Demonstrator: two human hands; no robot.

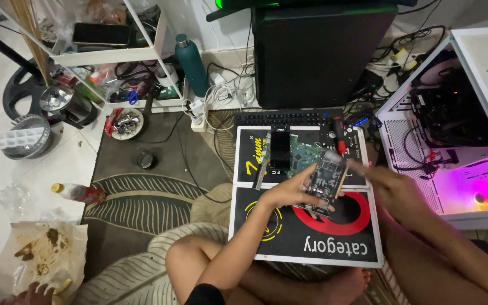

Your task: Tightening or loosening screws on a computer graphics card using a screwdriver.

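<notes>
- Left hand [286,194] fingers pinching small circuit board [326,181] by its edge, held tilted above black printed board [312,237], frame centre.
- Right hand [393,189] index extended, tip touching circuit board's upper right corner; other fingers curled, motion-blurred.
- Progress, judged: small board already free and lifted; larger green motherboard [300,151] lying flat behind, red-handled screwdriver [339,135] unused beside it.
- Held board's underside hidden; component detail too small; open lit PC case [453,130] cut off right.

Home floor workspace, leaf-patterned rug [142,197], cluttered white shelf [114,56], open lit computer case [458,130], tangled cables [221,90]
</notes>
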